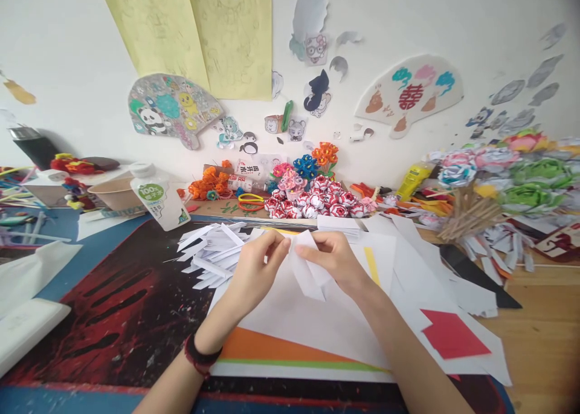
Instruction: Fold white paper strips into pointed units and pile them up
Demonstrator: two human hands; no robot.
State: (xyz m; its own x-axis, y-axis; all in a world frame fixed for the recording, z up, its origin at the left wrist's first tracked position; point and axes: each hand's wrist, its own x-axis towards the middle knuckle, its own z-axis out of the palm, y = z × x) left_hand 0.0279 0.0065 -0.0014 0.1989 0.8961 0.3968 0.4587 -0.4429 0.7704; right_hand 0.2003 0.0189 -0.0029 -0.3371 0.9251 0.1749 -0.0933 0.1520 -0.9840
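Note:
A folded piece of white paper (309,275) is held up above large white sheets (272,317) near the middle of the table. My left hand (261,266) pinches its upper left edge between thumb and fingers. On the other side, my right hand (333,258) grips the paper with the thumb in front and the fingers behind. Just left of my left hand lies a pile of folded white paper strips (211,254). A stack of small white papers (339,225) sits behind my right hand.
A white bottle (161,199) stands at the back left beside a brown paper bowl (118,193). Red-and-white paper flowers (319,197) line the wall. A red paper piece (454,334) lies at the right, near a yellow bottle (413,181) farther back.

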